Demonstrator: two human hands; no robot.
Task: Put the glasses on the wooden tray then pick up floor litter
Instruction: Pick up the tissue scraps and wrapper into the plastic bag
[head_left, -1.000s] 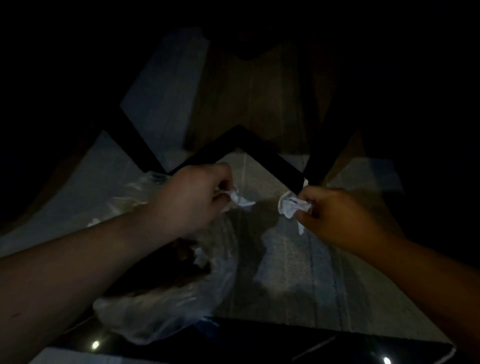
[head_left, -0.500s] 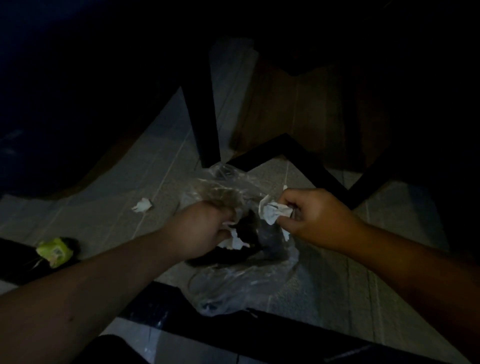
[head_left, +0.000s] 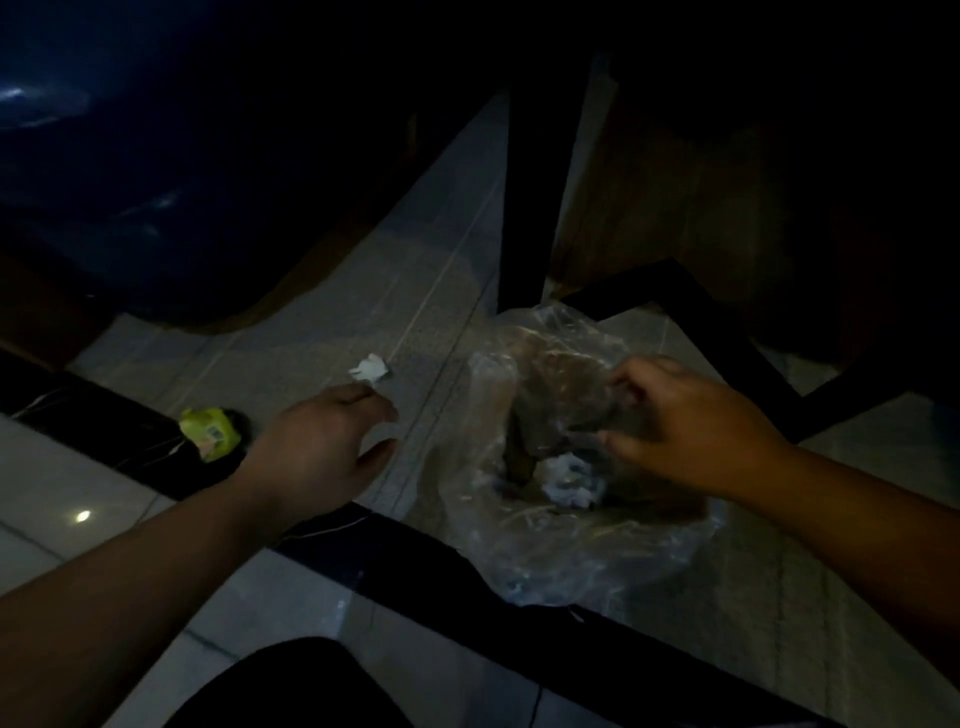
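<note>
A clear plastic bag (head_left: 561, 551) lies open on the dim floor, with crumpled white paper (head_left: 571, 480) inside it. My right hand (head_left: 691, 421) hovers over the bag's mouth, fingers spread and holding nothing. My left hand (head_left: 322, 447) is open just below a small white scrap of paper (head_left: 370, 370) on the floor, a short gap apart from it. A yellow-green wrapper (head_left: 210, 434) lies further left on a dark strip. No glasses or wooden tray are in view.
A black table leg (head_left: 535, 202) stands just behind the bag, and angled black frame bars (head_left: 727, 338) run to the right. A dark blue rounded object (head_left: 130, 182) fills the upper left. A dark floor strip (head_left: 467, 587) crosses in front of me.
Both hands let go of their crumpled papers, which now lie in the bag. My left hand moved left toward the white scrap, and my view shifted left.
</note>
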